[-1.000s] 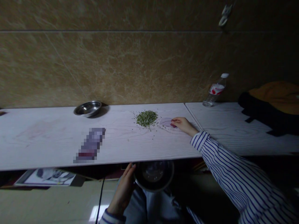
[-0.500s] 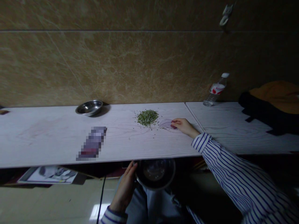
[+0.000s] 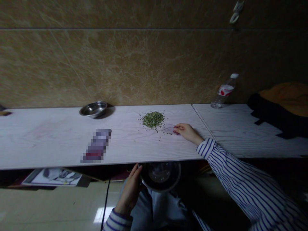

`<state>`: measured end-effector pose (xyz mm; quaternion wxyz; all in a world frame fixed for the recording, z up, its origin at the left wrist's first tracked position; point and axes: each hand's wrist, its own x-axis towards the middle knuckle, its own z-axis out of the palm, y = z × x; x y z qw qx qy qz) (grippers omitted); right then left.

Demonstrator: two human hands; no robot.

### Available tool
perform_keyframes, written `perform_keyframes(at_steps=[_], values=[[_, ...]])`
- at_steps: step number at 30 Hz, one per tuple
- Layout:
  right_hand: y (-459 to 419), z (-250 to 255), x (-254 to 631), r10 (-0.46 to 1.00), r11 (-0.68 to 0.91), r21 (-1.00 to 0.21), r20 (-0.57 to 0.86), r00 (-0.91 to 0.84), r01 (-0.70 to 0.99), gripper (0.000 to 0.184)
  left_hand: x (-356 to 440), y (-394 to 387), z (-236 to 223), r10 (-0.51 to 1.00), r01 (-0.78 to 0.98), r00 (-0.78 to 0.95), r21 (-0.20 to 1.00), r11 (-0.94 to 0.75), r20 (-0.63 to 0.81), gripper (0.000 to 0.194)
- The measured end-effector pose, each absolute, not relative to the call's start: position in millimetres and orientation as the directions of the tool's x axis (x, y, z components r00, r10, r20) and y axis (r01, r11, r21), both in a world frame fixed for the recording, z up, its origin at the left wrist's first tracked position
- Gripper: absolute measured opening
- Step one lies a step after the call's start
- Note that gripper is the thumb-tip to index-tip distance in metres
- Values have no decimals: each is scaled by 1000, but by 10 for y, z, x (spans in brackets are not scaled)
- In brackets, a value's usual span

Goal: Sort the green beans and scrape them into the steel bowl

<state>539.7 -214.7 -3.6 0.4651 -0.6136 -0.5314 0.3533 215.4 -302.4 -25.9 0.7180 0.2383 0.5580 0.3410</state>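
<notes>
Green grains (image 3: 153, 119) sit just left of the clear plastic (image 3: 167, 128) pinched by the right hand (image 3: 189, 132); nearer the body, the left hand (image 3: 131, 191) grips a metal bowl (image 3: 160, 186).

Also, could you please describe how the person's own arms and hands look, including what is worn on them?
Both arms wear long sleeves, white with dark blue stripes. The right hand and the left hand are bare, with no glove. I can see no ring or watch, but the picture is dim, so small details cannot be told.
</notes>
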Motion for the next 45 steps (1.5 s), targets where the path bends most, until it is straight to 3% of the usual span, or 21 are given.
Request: perform_keyframes(at_steps=[8, 18, 45], values=[[-2084, -9, 5336, 985, 19, -941, 75, 155, 337, 27, 2137, -3022, -269, 750, -238, 164, 712, 661, -641, 65], [-1951, 13, 5250, 990, 22, -938, 70, 125, 347, 17, 2095, -3010, -279, 763, -240, 158, 726, 645, -626, 66], [-1836, 28, 5198, 997, -19, -950, 4, 75, 311, 10, 2026, -2962, -290, 771, -232, 119, 738, 634, -626, 57]])
